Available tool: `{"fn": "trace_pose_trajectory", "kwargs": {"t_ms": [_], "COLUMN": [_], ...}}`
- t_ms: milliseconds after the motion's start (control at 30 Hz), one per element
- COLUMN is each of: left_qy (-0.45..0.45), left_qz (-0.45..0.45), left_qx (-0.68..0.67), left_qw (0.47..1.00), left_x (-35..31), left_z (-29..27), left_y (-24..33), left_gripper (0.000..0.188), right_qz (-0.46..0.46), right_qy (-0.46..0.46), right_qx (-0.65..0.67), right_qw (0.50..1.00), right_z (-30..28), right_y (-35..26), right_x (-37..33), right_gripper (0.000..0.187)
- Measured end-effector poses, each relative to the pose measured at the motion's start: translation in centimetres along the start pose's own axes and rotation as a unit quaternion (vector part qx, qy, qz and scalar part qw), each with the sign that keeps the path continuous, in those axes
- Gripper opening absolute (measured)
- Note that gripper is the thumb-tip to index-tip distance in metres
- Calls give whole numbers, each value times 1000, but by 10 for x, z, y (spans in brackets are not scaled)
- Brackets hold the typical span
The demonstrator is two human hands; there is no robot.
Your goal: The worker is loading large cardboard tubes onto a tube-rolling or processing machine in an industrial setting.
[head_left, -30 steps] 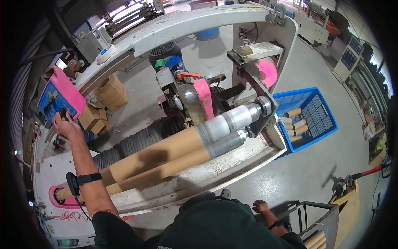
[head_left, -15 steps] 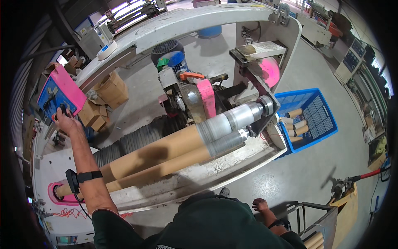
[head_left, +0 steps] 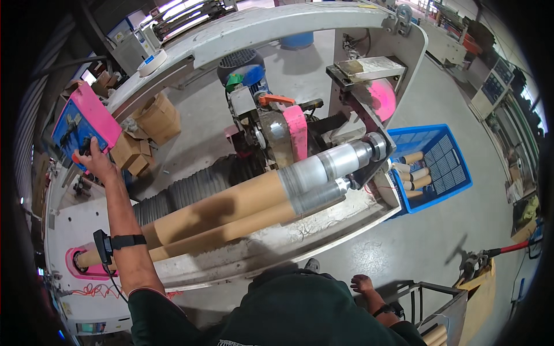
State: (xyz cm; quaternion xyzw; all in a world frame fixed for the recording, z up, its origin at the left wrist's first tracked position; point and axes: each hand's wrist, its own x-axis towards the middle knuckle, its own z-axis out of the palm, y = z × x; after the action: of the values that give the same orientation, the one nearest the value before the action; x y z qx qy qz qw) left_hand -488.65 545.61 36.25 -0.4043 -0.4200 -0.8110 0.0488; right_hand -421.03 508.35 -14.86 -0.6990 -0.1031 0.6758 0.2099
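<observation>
At the far left, my left hand (head_left: 99,162) reaches a blue-faced, pink-sided control box (head_left: 105,118). Its thumb and forefinger are around a black knob (head_left: 85,146), with a red button (head_left: 75,157) beside the thumb. My right hand (head_left: 362,284) hangs low at my right side, fingers loosely bent and apart, holding nothing. Before me, a long brown cardboard tube (head_left: 219,210) sits on a metal shaft (head_left: 337,164). A thinner brown tube (head_left: 231,233) lies parallel on the near side. Both run through the machine from lower left to upper right.
A motor-driven carriage with an orange lever (head_left: 277,100) and pink guard (head_left: 297,132) stands behind the tubes. On the right, a blue crate (head_left: 441,199) holds short tube pieces. Cardboard boxes (head_left: 158,118) lie behind. A metal-framed cart (head_left: 456,308) stands by my right arm.
The view has shifted slightly. My left hand stays at the control box, its forefinger now reaching higher beside the knob. The right hand and the tubes look unchanged.
</observation>
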Motion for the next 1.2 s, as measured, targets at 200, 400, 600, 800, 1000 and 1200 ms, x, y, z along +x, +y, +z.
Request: {"fn": "trace_pose_trajectory", "kwargs": {"t_ms": [200,400,600,800,1000,1200], "left_qy": [23,7,-3,35,91,50], "left_qz": [-39,-10,-29,-61,-150,-176], "left_qx": [-43,76,30,-45,-87,-50], "left_qw": [998,997,999,997,981,982], "left_x": [6,-8,-7,10,30,72], "left_z": [-6,4,-3,-17,-26,-63], "left_y": [7,8,13,12,-1,-19], "left_gripper": [66,65,63,46,32,36], "right_qz": [-14,-12,-25,-47,-17,-32], "right_qy": [-19,-14,37,47,13,27], "right_qx": [16,34,39,1,-39,-13], "right_qw": [1000,999,998,998,999,999], "right_z": [-7,4,20,28,14,19], "right_y": [9,4,-14,-11,15,8], "right_x": [9,-1,-22,-27,-4,-6], "right_gripper": [30,27,1,5,31,29]}}
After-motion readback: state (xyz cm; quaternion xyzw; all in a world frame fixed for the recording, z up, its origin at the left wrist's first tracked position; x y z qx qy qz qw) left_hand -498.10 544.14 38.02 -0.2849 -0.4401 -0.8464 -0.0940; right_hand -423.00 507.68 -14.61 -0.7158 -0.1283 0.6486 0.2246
